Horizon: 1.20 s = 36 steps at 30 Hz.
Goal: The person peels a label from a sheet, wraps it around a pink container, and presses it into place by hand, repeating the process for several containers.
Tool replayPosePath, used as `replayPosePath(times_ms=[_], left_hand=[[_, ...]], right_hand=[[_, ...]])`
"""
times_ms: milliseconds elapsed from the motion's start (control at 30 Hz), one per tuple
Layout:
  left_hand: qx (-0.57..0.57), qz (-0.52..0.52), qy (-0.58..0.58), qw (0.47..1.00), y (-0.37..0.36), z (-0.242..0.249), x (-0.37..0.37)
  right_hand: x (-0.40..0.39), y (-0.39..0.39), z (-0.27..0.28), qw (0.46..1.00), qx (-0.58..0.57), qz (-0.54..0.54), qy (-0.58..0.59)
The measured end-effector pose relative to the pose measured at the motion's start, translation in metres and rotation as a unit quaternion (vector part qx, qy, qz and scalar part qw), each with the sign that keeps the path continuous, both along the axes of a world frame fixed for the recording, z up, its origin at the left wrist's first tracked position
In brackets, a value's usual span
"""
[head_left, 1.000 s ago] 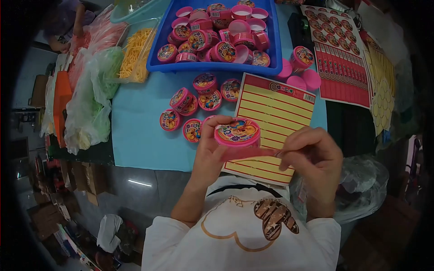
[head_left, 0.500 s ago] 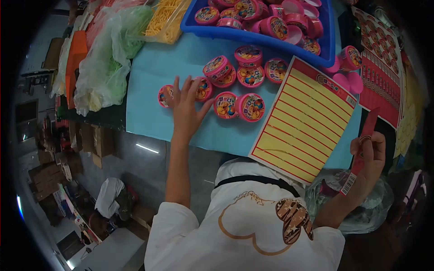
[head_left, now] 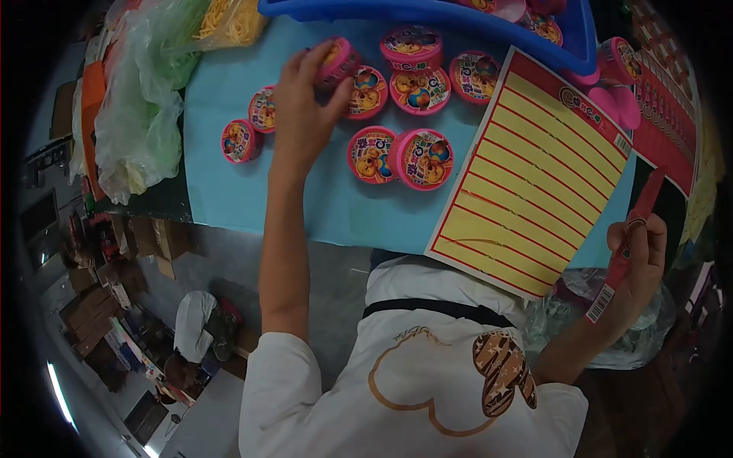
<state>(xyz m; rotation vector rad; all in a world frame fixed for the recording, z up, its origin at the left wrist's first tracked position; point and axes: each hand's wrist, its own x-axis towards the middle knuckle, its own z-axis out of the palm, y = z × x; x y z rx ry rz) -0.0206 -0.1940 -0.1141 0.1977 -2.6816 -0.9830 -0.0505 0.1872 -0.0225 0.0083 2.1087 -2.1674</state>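
My left hand (head_left: 304, 103) reaches over the table, its fingers and thumb curled round a small pink tub (head_left: 337, 61) with a picture lid. Another tub (head_left: 366, 93) sits just below it. Two tubs, one picture-lidded tub (head_left: 240, 142) and a partly covered tub (head_left: 263, 109), lie left of my wrist. Right of the hand is a stacked pair with an upper tub (head_left: 411, 47), and nearer me two more, including a tilted tub (head_left: 425, 159). My right hand (head_left: 640, 256) is closed on a red label strip (head_left: 631, 244) with a barcode end.
A yellow label sheet (head_left: 534, 183) with red lines lies at the table's near right edge. At the back stands a blue bin (head_left: 427, 9). Plastic bags (head_left: 149, 99) are at left, a bag of yellow strips (head_left: 229, 23) behind, and red printed sheets (head_left: 664, 122) at right.
The view has shifted. One tub now lies further left, beside the leftmost one. My left hand has moved from there to the stacked tub and grips it. My right hand still holds the strip.
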Motion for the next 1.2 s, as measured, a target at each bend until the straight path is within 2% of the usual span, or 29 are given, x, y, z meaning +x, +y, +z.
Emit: replayPosePath(times_ms=[67, 100, 133, 200, 267, 300, 367, 400, 467, 500, 567, 600, 667, 700, 733, 767, 800, 833, 900, 933, 1000, 1033, 1067, 1100, 1133, 1167, 1200], left_hand=[[-0.142, 0.07, 0.052, 0.986, -0.01, -0.003, -0.004], [-0.274, 0.1, 0.048, 0.955, -0.014, -0.007, -0.001], [-0.272, 0.093, 0.043, 0.957, -0.005, 0.0, 0.001], [-0.167, 0.086, 0.099, 0.977, 0.021, 0.024, 0.016], [-0.036, -0.062, 0.018, 0.997, 0.055, 0.041, 0.035], [-0.035, -0.062, 0.019, 0.997, 0.065, 0.038, 0.038], [-0.204, -0.174, -0.055, 0.962, 0.079, 0.024, 0.047], [-0.203, -0.173, -0.058, 0.962, 0.079, 0.019, 0.047], [-0.295, -0.165, 0.006, 0.941, 0.078, 0.009, 0.042], [-0.294, -0.166, 0.006, 0.941, 0.078, 0.007, 0.041], [-0.219, -0.185, 0.007, 0.958, 0.077, 0.006, 0.036], [-0.22, -0.187, 0.008, 0.957, 0.075, 0.008, 0.036], [-0.114, -0.158, -0.068, 0.978, 0.07, 0.016, 0.041], [-0.116, -0.161, -0.069, 0.978, 0.072, 0.027, 0.041], [0.185, -0.056, -0.147, 0.97, 0.075, 0.043, 0.04], [0.466, 0.058, -0.209, 0.858, 0.076, 0.052, 0.041], [0.574, 0.064, -0.261, 0.774, 0.066, 0.056, 0.045], [0.572, 0.067, -0.258, 0.776, 0.066, 0.058, 0.046], [0.684, 0.076, -0.271, 0.673, 0.066, 0.064, 0.05], [0.682, 0.077, -0.27, 0.675, 0.066, 0.066, 0.053], [0.636, 0.079, -0.222, 0.735, 0.067, 0.068, 0.058], [0.635, 0.079, -0.222, 0.736, 0.068, 0.063, 0.061], [0.437, 0.082, -0.13, 0.886, 0.069, 0.054, 0.064], [0.21, 0.077, -0.028, 0.974, 0.069, 0.045, 0.065], [-0.088, 0.025, -0.01, 0.996, 0.058, 0.044, 0.068], [-0.088, 0.021, -0.007, 0.996, 0.051, 0.035, 0.074], [-0.172, 0.027, -0.06, 0.983, 0.044, 0.022, 0.083]], right_hand=[[0.002, 0.002, -0.007, 1.0, 0.004, -0.016, -0.007], [0.003, 0.004, -0.011, 0.999, 0.004, -0.027, -0.016], [0.003, 0.005, -0.014, 0.999, 0.004, -0.037, -0.024], [0.002, 0.011, -0.021, 0.998, 0.005, -0.056, -0.038], [0.002, 0.015, -0.024, 0.996, 0.008, -0.07, -0.051], [0.0, 0.016, -0.026, 0.996, 0.014, -0.067, -0.054], [-0.003, 0.015, -0.029, 0.996, 0.022, -0.062, -0.061], [-0.006, 0.011, -0.031, 0.996, 0.021, -0.058, -0.069], [-0.009, 0.004, -0.03, 0.995, 0.021, -0.057, -0.076], [-0.011, 0.001, -0.027, 0.997, 0.017, -0.037, -0.069], [-0.014, -0.002, -0.025, 0.998, 0.012, -0.021, -0.057], [-0.014, -0.002, -0.025, 0.998, 0.009, -0.033, -0.056], [-0.013, -0.002, -0.026, 0.997, 0.004, -0.049, -0.058], [-0.013, 0.0, -0.028, 0.997, 0.008, -0.055, -0.058], [-0.012, 0.002, -0.029, 0.996, 0.012, -0.061, -0.059], [-0.01, 0.001, -0.03, 0.996, 0.01, -0.061, -0.061], [-0.009, 0.001, -0.03, 0.996, 0.009, -0.061, -0.063], [-0.01, 0.0, -0.031, 0.996, 0.007, -0.058, -0.063], [-0.01, -0.001, -0.031, 0.996, 0.015, -0.055, -0.065], [-0.01, -0.001, -0.03, 0.996, 0.026, -0.055, -0.069], [-0.01, 0.001, -0.028, 0.997, 0.026, -0.037, -0.064], [-0.01, 0.002, -0.028, 0.998, 0.029, -0.02, -0.06], [-0.008, 0.002, -0.029, 0.998, 0.027, -0.02, -0.06], [-0.007, 0.002, -0.029, 0.997, 0.014, -0.031, -0.062], [-0.007, 0.002, -0.03, 0.997, 0.002, -0.043, -0.064], [-0.006, 0.004, -0.032, 0.997, 0.001, -0.046, -0.061], [-0.005, 0.005, -0.034, 0.997, -0.001, -0.048, -0.062]])
